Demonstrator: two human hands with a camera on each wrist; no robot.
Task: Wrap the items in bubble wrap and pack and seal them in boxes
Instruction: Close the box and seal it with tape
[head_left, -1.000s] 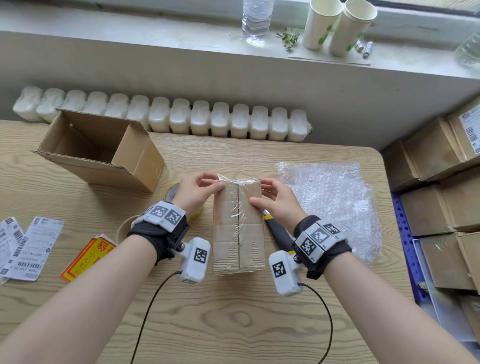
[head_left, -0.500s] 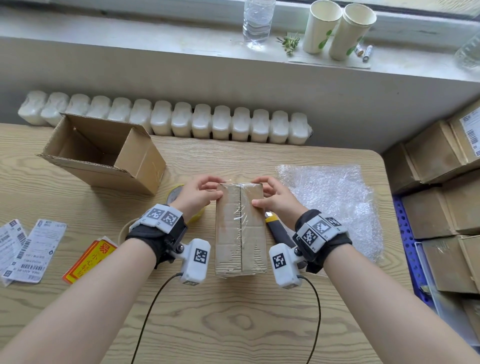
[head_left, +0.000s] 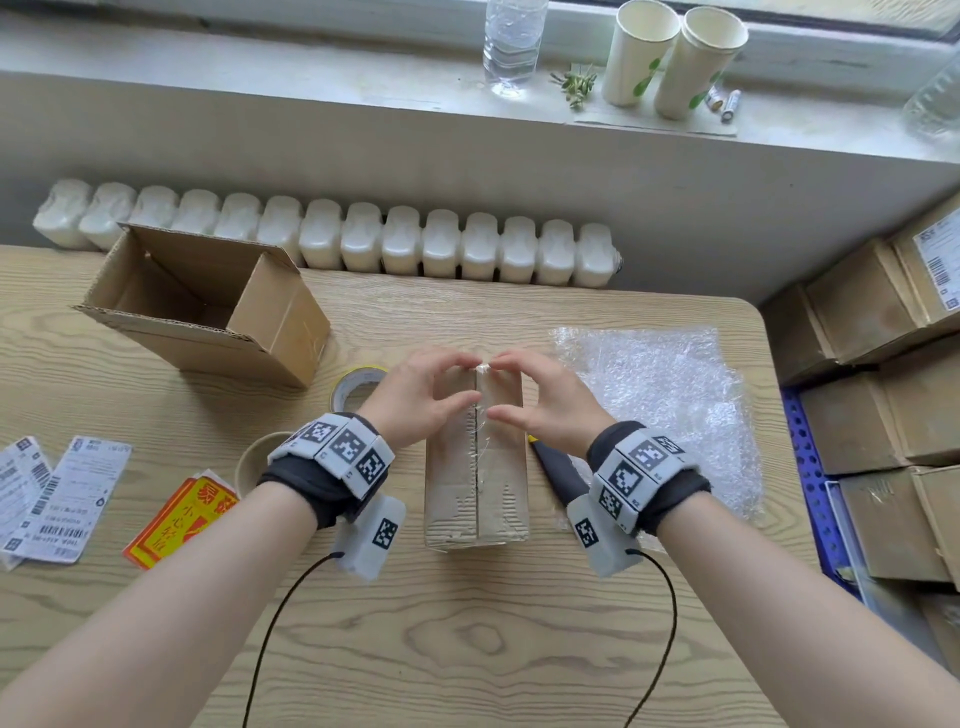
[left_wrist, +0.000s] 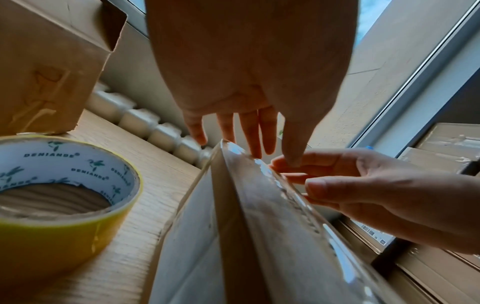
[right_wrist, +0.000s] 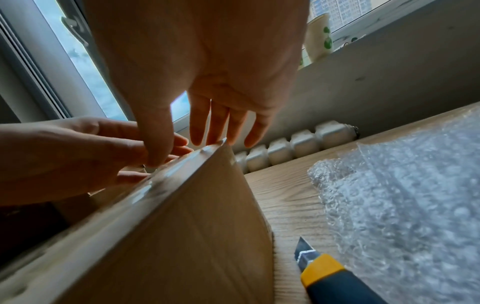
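A closed cardboard box (head_left: 475, 483) lies lengthwise on the wooden table (head_left: 467, 649), with clear tape along its top seam. My left hand (head_left: 428, 392) and right hand (head_left: 537, 397) both rest on its far end. Their fingertips meet over the seam at the far edge, and the thumbs press on the tape a little nearer. In the left wrist view the left hand's fingers (left_wrist: 249, 127) are straight and touch the tape on the box (left_wrist: 233, 236). In the right wrist view the right hand's fingers (right_wrist: 215, 123) reach the box's (right_wrist: 182, 226) far edge.
A yellow tape roll (head_left: 358, 382) lies left of the box, a utility knife (head_left: 558, 475) right of it, then a bubble wrap sheet (head_left: 660, 410). An open box (head_left: 208, 306) stands at back left. Labels (head_left: 52, 499) lie at front left. Stacked boxes (head_left: 883, 389) stand beyond the table's right edge.
The tape end that stood up at the box's far edge now lies flat. Both hands slid from the far corners inward until their fingertips meet over the seam.
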